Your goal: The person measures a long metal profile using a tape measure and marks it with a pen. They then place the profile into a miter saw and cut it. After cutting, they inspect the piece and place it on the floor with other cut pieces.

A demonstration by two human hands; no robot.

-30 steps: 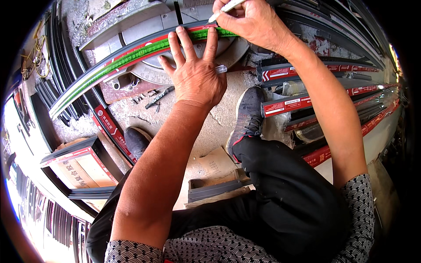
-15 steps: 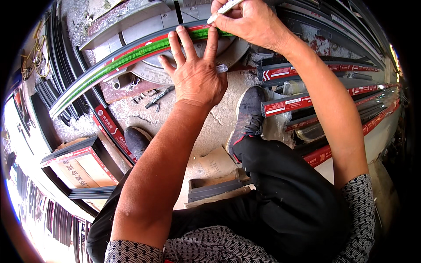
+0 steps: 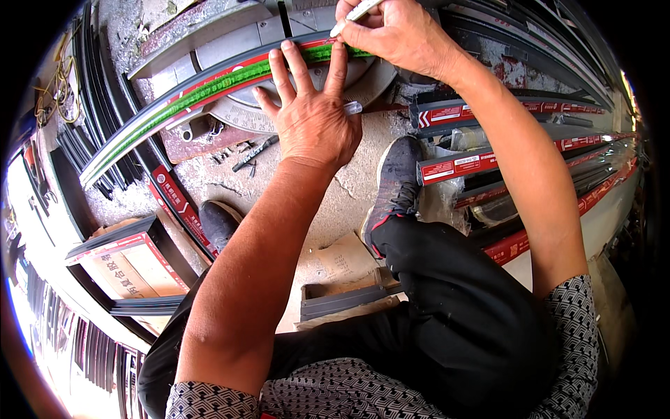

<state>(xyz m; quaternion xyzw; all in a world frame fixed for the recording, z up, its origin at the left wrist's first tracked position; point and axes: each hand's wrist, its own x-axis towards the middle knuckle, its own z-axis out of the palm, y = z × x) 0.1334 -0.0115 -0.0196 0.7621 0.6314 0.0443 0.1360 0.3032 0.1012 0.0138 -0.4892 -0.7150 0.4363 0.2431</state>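
My left hand (image 3: 315, 126) lies palm down with its fingers spread. The fingertips press on a green measuring tape (image 3: 209, 96) laid along a long dark strip (image 3: 202, 78) with a red label band. Beside this palm a small clear-ended piece (image 3: 354, 108) sticks out; whether the hidden thumb holds it I cannot tell. My right hand (image 3: 394, 35) is closed on a white marker pen (image 3: 359, 14), whose tip is at the strip just right of my left fingertips. Strip and tape cross a grey metal saw base with an angle scale (image 3: 241, 115).
Red-labelled bundles of dark profiles (image 3: 457, 167) lie at the right. More dark strips (image 3: 98, 84) are at the left. A dark frame holding brown card (image 3: 132, 269) stands lower left. A black pen (image 3: 255, 153) is on the floor near my shoes (image 3: 394, 174).
Almost nothing differs. Both hands, the pen and the tape keep their places, with only a slight shift of the view.
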